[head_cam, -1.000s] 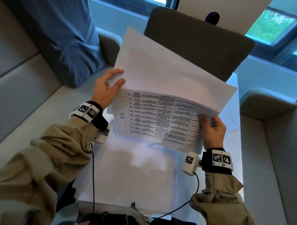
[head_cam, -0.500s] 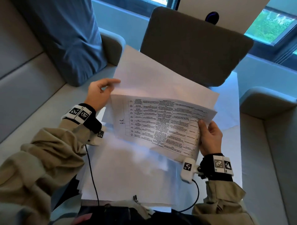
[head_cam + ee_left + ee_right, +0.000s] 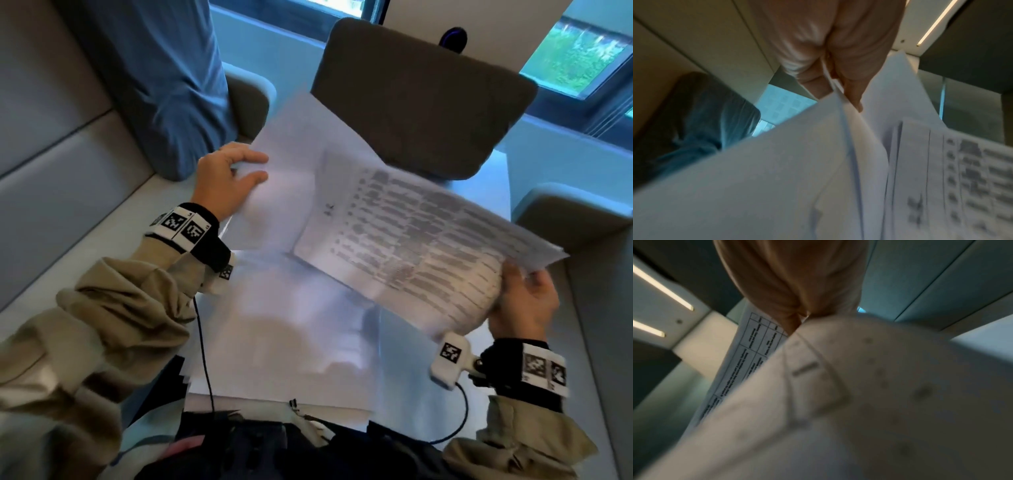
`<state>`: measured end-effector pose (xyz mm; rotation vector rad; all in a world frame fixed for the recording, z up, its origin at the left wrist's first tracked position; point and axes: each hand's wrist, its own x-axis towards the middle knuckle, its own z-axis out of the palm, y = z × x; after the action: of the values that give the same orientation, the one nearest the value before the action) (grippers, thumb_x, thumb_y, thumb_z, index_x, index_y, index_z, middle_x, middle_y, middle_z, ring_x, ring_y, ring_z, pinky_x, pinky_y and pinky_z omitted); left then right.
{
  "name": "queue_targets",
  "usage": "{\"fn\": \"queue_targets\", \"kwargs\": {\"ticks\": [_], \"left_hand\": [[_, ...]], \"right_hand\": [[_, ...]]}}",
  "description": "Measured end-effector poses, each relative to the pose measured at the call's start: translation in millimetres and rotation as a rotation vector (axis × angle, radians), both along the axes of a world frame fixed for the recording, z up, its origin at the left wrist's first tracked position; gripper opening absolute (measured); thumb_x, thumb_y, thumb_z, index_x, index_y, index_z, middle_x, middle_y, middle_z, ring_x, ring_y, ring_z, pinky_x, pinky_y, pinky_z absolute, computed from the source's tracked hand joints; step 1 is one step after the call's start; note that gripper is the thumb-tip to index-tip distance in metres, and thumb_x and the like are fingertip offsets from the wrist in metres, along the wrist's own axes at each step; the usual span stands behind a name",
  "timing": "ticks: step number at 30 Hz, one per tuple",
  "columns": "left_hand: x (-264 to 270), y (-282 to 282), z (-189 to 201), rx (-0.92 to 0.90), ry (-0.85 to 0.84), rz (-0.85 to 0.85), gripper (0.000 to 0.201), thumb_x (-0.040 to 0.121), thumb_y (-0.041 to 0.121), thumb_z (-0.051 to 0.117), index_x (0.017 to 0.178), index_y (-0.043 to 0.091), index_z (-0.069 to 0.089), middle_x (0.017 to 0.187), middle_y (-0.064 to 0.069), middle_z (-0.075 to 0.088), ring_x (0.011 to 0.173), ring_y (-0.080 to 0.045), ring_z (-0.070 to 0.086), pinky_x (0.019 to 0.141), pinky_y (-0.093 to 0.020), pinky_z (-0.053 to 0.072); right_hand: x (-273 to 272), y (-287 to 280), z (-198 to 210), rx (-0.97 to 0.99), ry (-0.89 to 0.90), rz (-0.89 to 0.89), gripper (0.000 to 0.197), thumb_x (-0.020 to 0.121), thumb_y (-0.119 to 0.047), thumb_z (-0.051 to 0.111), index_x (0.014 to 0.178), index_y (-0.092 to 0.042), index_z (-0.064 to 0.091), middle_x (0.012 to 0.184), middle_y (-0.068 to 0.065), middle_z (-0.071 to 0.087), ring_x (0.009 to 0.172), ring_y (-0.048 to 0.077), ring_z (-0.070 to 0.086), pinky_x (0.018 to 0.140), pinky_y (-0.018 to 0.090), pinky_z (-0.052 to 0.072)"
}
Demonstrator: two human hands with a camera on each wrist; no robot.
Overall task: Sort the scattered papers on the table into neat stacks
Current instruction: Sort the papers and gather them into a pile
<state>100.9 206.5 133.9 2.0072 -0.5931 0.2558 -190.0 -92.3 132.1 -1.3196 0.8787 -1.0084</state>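
Observation:
My left hand [image 3: 261, 168] pinches the left edge of a blank white sheet [image 3: 308, 144] held up over the table. The left wrist view shows the thumb and fingers of that left hand [image 3: 840, 94] closed on the blank sheet's [image 3: 777, 162] edge. My right hand [image 3: 513, 286] grips the lower right corner of a printed sheet with a text table [image 3: 411, 236], tilted and blurred, partly overlapping the blank one. The printed sheet [image 3: 748, 361] also fills the right wrist view, pinched by my right hand [image 3: 797, 319]. More white papers [image 3: 291, 342] lie spread flat on the table beneath.
A dark grey chair back [image 3: 421, 99] stands across the table. A blue cushion [image 3: 164, 85] leans on the grey bench at the left. A padded armrest [image 3: 575, 212] is at the right. Bare tabletop [image 3: 493, 192] shows at the far right corner.
My right hand has swung the printed sheet out to the right, away from the blank sheet. The left hand has kept its hold and barely moved.

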Motion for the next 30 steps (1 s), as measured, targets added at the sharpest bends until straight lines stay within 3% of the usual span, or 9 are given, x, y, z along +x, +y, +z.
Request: {"fn": "queue_targets", "kwargs": {"ticks": [4,7,11,14,17,20,22,25,30], "left_hand": [[-3.6,6.8,-28.4,0.059,0.18,0.043,0.026,0.079,0.015,0.073,0.105,0.015,0.071,0.111,-0.006,0.067,0.092,-0.024,0.062,0.074,-0.017,0.043],[-11.3,17.0,-52.8,0.065,0.343,0.14,0.029,0.081,0.015,0.071,0.11,0.011,0.068,0.112,-0.016,0.067,0.069,-0.018,0.054,0.065,-0.009,0.041],[-22.0,27.8,-62.2,-0.035,0.389,0.207,0.032,0.084,0.012,0.068,0.115,0.006,0.065,0.117,-0.009,0.064,0.11,-0.017,0.059,0.091,-0.015,0.039],[-23.2,25.4,-45.1,-0.123,0.346,0.206,0.032,0.084,0.01,0.067,0.116,0.006,0.064,0.116,-0.004,0.063,0.107,-0.008,0.055,0.089,-0.01,0.038],[-23.0,17.4,-25.0,-0.241,0.34,0.174,0.033,0.083,0.011,0.069,0.116,0.008,0.065,0.113,0.0,0.062,0.106,-0.007,0.057,0.096,-0.02,0.044],[-28.1,10.6,-20.4,-0.281,0.405,0.126,0.035,0.083,0.009,0.07,0.118,0.006,0.063,0.113,-0.001,0.061,0.104,-0.009,0.057,0.086,-0.014,0.049],[-36.3,10.6,-28.1,-0.212,0.454,0.071,0.036,0.084,0.006,0.069,0.119,0.004,0.062,0.114,-0.005,0.061,0.101,-0.009,0.056,0.076,-0.006,0.049],[-47.9,19.1,-52.6,-0.086,0.584,0.004,0.037,0.083,0.004,0.069,0.119,0.002,0.061,0.117,-0.014,0.062,0.098,-0.016,0.058,0.086,-0.025,0.049],[-67.7,47.7,-106.2,0.305,0.605,0.0,0.033,0.079,0.004,0.073,0.111,0.009,0.068,0.118,-0.01,0.063,0.11,-0.023,0.058,0.091,-0.021,0.039]], "right_hand": [[-14.1,-9.5,13.0,0.105,-0.069,-0.055,0.028,0.093,-0.011,0.057,0.12,-0.006,0.058,0.103,0.004,0.071,0.097,0.02,0.069,0.076,0.031,0.057],[-18.4,-7.2,11.1,0.177,-0.077,-0.07,0.029,0.092,-0.009,0.055,0.121,-0.008,0.058,0.111,0.011,0.069,0.097,0.023,0.069,0.08,0.037,0.058],[-23.4,-2.3,-0.4,0.25,-0.041,-0.09,0.025,0.091,-0.009,0.056,0.116,-0.01,0.059,0.109,0.01,0.069,0.095,0.023,0.07,0.08,0.04,0.058],[-24.8,-0.3,-4.3,0.296,-0.05,-0.081,0.03,0.09,-0.007,0.056,0.118,-0.016,0.06,0.109,0.009,0.069,0.094,0.023,0.07,0.078,0.038,0.058],[-23.8,0.6,-4.7,0.302,-0.055,-0.068,0.031,0.091,-0.008,0.057,0.119,-0.018,0.06,0.107,0.007,0.07,0.093,0.021,0.071,0.078,0.038,0.058],[-22.6,0.5,-3.0,0.307,-0.058,-0.061,0.029,0.091,-0.01,0.057,0.119,-0.017,0.06,0.107,0.007,0.07,0.093,0.02,0.071,0.078,0.036,0.058],[-23.0,0.5,-3.3,0.317,-0.055,-0.057,0.027,0.092,-0.01,0.057,0.118,-0.015,0.06,0.108,0.007,0.07,0.093,0.02,0.071,0.077,0.035,0.058],[-24.2,2.5,-8.8,0.337,-0.028,-0.047,0.022,0.093,-0.009,0.056,0.114,-0.014,0.06,0.107,0.006,0.069,0.091,0.018,0.071,0.072,0.032,0.059],[-28.3,15.4,-32.6,0.36,0.095,-0.011,0.022,0.092,-0.008,0.057,0.114,-0.009,0.059,0.1,0.008,0.069,0.09,0.022,0.069,0.068,0.032,0.059]]}}
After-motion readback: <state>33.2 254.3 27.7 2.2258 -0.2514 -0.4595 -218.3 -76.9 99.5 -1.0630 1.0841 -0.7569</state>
